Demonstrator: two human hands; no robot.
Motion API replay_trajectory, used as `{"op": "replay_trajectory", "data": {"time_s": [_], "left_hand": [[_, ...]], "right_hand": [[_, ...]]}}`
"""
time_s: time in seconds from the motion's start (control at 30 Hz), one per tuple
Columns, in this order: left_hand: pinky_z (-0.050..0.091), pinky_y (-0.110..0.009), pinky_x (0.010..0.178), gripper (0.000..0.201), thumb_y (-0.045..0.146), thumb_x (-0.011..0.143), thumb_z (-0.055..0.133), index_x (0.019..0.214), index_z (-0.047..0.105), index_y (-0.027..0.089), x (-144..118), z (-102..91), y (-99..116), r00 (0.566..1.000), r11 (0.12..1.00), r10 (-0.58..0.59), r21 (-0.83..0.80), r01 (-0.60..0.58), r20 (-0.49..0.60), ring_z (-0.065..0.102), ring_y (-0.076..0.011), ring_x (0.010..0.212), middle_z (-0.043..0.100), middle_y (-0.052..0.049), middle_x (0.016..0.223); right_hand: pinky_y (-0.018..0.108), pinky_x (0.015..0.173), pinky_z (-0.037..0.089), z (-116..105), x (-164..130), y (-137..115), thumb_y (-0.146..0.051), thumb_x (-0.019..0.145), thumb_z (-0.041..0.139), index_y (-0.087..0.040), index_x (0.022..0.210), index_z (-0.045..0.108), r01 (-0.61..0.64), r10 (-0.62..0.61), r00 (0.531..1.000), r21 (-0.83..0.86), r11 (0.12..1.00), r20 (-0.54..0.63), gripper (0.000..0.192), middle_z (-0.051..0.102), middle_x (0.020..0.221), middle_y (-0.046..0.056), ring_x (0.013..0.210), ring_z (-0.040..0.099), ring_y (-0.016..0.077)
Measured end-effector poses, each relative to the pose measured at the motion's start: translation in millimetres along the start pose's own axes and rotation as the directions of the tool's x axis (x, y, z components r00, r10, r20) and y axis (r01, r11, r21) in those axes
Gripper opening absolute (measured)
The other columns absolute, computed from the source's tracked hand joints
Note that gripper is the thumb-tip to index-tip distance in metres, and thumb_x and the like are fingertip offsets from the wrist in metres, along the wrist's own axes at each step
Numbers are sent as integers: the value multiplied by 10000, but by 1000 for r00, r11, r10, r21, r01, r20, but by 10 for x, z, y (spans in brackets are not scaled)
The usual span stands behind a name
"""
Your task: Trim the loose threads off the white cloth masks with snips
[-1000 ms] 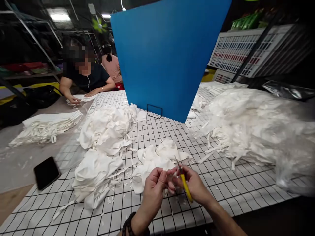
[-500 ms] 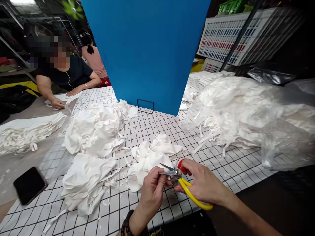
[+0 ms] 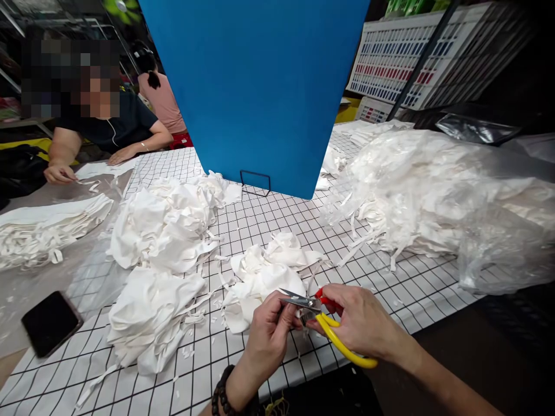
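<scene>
My right hand (image 3: 362,320) is closed round a pair of scissors (image 3: 342,346) with a red and a yellow handle. Their blades point left, nearly together, right over the fingertips of my left hand (image 3: 272,326). That hand is pinched; what sits between its fingers is too small and covered to make out. Just beyond the fingers lies a small heap of white cloth pieces (image 3: 269,277) with thin straps. Further left is a larger heap of white cloth (image 3: 160,225), and nearer me another bunch (image 3: 147,323).
A blue board (image 3: 264,98) stands upright on the grid-patterned tablecloth (image 3: 243,370). At right lie plastic bags of white cloth (image 3: 416,185). A phone (image 3: 52,323) and stacked white strips (image 3: 52,228) are at left. A co-worker (image 3: 104,130) sits across; white crates (image 3: 399,63) stand behind.
The scissor blades have come closer together at my left fingertips. Both my hands stay nearly in place. The co-worker's hand at far left has shifted left, off the cloth there.
</scene>
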State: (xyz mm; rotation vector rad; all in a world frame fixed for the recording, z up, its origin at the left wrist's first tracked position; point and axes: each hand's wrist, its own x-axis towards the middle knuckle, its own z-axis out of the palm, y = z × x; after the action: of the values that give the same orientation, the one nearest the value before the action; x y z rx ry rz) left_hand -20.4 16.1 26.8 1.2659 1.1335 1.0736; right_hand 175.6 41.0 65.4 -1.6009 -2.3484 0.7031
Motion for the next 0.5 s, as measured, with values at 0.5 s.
{"op": "replay_trajectory", "data": {"time_s": [0.5], "left_hand": [[529, -268, 682, 226, 314, 952, 507, 913, 663, 156, -20, 92, -107, 1000, 989, 4, -151, -5, -3, 630, -139, 686, 628, -51, 835]], "right_hand": [[235, 477, 283, 170, -47, 275, -505, 698, 734, -196, 643, 488, -164, 121, 986, 555, 815, 113, 398, 456, 573, -47, 512, 373, 97]]}}
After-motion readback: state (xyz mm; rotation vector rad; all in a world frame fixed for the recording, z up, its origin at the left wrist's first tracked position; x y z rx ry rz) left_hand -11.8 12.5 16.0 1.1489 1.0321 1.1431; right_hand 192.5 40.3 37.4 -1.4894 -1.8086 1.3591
